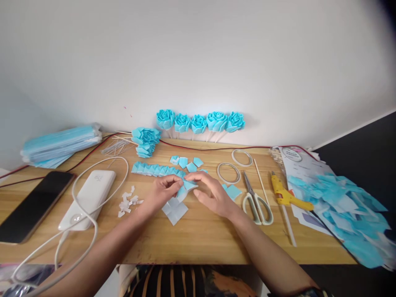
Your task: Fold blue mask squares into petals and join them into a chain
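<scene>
My left hand [162, 192] and my right hand [212, 194] meet at the middle of the wooden table [201, 239], both pinching a small light-blue folded piece [186, 187]. That piece lies at the right end of a row of folded blue pieces [154, 169] stretching left. A pale square sheet [175, 209] lies just under my hands. Loose blue squares [187, 162] sit behind my fingers.
Several finished blue paper roses [199, 122] lean on the wall; another rose [146, 140] tops a stack. Scissors [256, 200], yellow glue gun [289, 196], tape rings [229, 172], white power bank [89, 198] with cable, phone [34, 204], mask stack [58, 144], blue scraps [343, 206] at right.
</scene>
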Motion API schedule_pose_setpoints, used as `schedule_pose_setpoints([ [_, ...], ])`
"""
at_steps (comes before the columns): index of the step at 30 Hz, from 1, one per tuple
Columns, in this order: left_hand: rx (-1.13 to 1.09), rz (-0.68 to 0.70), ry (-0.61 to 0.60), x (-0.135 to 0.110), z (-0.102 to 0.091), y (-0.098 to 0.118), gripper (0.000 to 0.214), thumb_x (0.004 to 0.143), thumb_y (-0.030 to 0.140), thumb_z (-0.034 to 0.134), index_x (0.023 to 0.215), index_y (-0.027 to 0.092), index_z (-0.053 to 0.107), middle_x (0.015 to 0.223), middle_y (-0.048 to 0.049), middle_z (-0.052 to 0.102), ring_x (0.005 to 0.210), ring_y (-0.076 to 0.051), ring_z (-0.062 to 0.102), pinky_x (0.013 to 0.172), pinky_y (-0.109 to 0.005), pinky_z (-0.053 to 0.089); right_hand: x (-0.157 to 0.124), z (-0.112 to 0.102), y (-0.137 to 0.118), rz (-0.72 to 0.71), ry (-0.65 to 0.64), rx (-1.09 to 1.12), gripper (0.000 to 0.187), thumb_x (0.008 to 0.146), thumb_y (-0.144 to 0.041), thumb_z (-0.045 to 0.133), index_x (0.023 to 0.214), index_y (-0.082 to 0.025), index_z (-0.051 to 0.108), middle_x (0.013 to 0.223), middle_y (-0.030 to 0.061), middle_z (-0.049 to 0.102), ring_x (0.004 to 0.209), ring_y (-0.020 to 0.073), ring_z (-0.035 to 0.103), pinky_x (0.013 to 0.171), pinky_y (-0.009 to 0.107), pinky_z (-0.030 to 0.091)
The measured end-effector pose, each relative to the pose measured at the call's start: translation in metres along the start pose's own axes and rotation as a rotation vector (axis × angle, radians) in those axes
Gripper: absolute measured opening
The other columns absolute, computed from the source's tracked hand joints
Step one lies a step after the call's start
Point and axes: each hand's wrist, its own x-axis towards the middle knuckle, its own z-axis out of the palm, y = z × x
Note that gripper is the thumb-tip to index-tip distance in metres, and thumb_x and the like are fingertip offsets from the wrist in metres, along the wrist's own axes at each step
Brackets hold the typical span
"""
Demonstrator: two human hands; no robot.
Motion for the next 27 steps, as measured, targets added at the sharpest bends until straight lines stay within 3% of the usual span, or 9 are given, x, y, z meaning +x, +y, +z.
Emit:
schedule_pose_setpoints([
  [4, -0.005, -0.009, 0.052, 0.0, 0.0, 0.001, 0.028, 0.072, 0.042, 0.063, 0.065, 0.016, 0.063, 0.046, 0.0049, 0.048, 0.044, -0.008, 0.039, 0.045, -0.021, 0.03, 0.001, -0.004, -0.001, 0.214, -0.018, 0.244, 0.033, 0.093, -0.032, 0.047, 0.125, -0.025, 0.051, 0.119, 0.006, 0.063, 0.112, 0.0213, 0.058, 0.096, 0.038, 0.044],
  [9, 0.006, 0.017, 0.052, -0.001, 0.0, 0.0, 0.027, 0.073, 0.042, 0.064, 0.066, 0.016, 0.065, 0.047, 0.0042, 0.049, 0.045, -0.008, 0.04, 0.046, -0.021, 0.031, 0.005, 0.002, -0.002, 0.393, -0.027, 0.317, 0.024, 0.087, -0.037, 0.055, 0.104, -0.021, 0.059, 0.097, 0.0032, 0.065, 0.089, 0.0182, 0.061, 0.076, 0.03, 0.048],
  [15, 0.042, 0.043, 0.036, -0.003, 0.002, 0.004, 0.028, 0.073, 0.043, 0.065, 0.064, 0.016, 0.065, 0.047, 0.004, 0.049, 0.045, -0.008, 0.04, 0.046, -0.021, 0.03, 0.005, 0.007, 0.0, 0.433, 0.008, 0.272, 0.011, 0.082, -0.03, 0.055, 0.077, -0.02, 0.052, 0.064, -0.0051, 0.046, 0.057, 0.0097, 0.042, 0.054, 0.022, 0.034],
  [22, -0.018, 0.027, 0.01, -0.002, 0.003, 0.0, 0.027, 0.073, 0.041, 0.066, 0.081, 0.015, 0.066, 0.05, 0.0048, 0.052, 0.046, -0.009, 0.043, 0.046, -0.02, 0.032, 0.004, 0.008, 0.004, 0.414, 0.031, 0.226, 0.008, 0.08, -0.026, 0.055, 0.076, -0.02, 0.052, 0.067, -0.0051, 0.047, 0.058, 0.0094, 0.043, 0.055, 0.022, 0.034],
  [27, -0.041, 0.031, 0.004, -0.002, 0.003, 0.0, 0.025, 0.073, 0.039, 0.067, 0.075, 0.015, 0.063, 0.051, 0.0042, 0.052, 0.046, -0.008, 0.043, 0.047, -0.02, 0.033, 0.004, 0.007, 0.003, 0.417, 0.026, 0.222, 0.007, 0.08, -0.026, 0.056, 0.078, -0.02, 0.054, 0.064, -0.0054, 0.048, 0.057, 0.0096, 0.045, 0.054, 0.022, 0.034],
])
